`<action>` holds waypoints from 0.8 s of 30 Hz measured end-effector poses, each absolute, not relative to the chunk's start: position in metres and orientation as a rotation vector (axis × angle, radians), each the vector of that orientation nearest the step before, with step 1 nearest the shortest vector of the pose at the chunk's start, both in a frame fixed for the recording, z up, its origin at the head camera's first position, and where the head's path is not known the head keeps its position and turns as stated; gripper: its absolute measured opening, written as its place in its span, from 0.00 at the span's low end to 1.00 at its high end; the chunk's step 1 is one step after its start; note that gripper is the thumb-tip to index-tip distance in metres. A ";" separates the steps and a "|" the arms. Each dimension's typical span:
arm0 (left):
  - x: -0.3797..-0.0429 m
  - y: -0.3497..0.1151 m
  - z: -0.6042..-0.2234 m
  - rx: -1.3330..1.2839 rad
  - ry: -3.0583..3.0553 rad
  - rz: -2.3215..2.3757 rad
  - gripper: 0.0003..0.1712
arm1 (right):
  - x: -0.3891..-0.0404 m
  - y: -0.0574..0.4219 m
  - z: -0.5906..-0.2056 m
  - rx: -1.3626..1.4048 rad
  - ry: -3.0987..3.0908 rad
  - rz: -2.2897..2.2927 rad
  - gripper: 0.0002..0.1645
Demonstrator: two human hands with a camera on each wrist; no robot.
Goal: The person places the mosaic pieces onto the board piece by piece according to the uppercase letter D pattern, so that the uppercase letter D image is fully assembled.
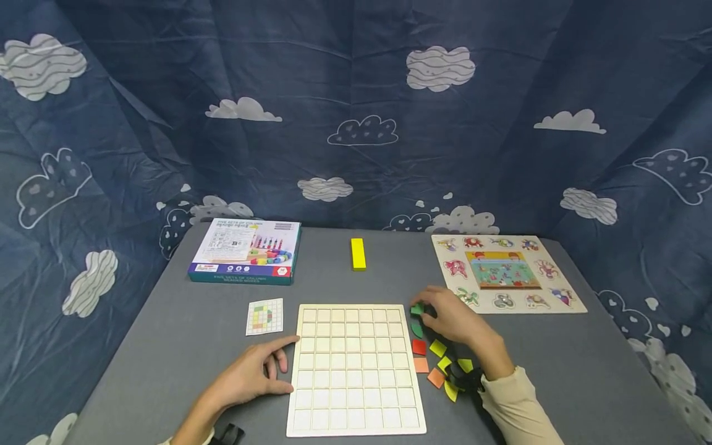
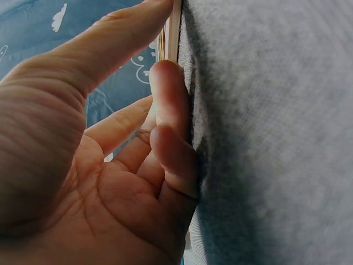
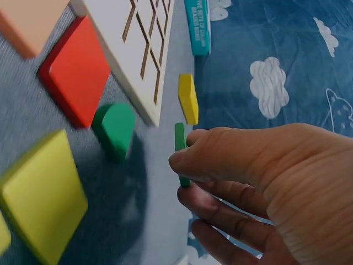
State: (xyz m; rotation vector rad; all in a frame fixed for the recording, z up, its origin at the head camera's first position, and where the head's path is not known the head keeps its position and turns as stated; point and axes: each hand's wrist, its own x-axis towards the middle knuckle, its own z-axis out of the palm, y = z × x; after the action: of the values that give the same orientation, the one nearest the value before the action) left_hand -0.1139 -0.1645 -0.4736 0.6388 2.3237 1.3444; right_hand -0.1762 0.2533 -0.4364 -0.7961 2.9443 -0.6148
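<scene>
My right hand [image 1: 452,314] pinches a small green tile [image 3: 180,154] between thumb and fingers, just past the right edge of a pale wooden grid board [image 1: 356,371]. In the right wrist view the tile appears edge-on. My left hand [image 1: 250,376] touches the board's left edge with thumb and index fingertip, while its other fingers bend inward beside it. Near the right hand lie another green piece [image 3: 115,130] with a rounded side, a red square [image 1: 419,347], orange squares [image 1: 421,365] and several yellow pieces [image 1: 437,348]. The right wrist strap partly covers some of them.
A small pattern card [image 1: 264,317] lies left of the board. Behind it sits a boxed bead set [image 1: 245,252]. A yellow block [image 1: 358,254] stands at the back middle, and an animal puzzle board [image 1: 508,274] lies back right. A cloud-print curtain [image 1: 367,173] hangs behind the grey table.
</scene>
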 end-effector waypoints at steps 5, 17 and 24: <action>-0.113 -0.164 -0.473 0.627 2.324 1.341 0.47 | -0.178 0.243 -0.435 -0.812 2.940 -0.624 0.14; -0.111 -0.162 -0.471 0.627 2.323 1.341 0.46 | -0.179 0.213 -0.433 -0.823 2.939 -0.628 0.12; -0.112 -0.163 -0.471 0.631 2.341 1.337 0.46 | -0.182 0.196 -0.426 -0.888 2.959 -0.605 0.13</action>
State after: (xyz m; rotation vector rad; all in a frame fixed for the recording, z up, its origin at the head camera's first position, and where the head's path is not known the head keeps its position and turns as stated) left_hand -0.1118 -0.1626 -0.4710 0.6313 2.3414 1.3367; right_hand -0.1824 0.1956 -0.4264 -0.8876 2.9591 -0.6049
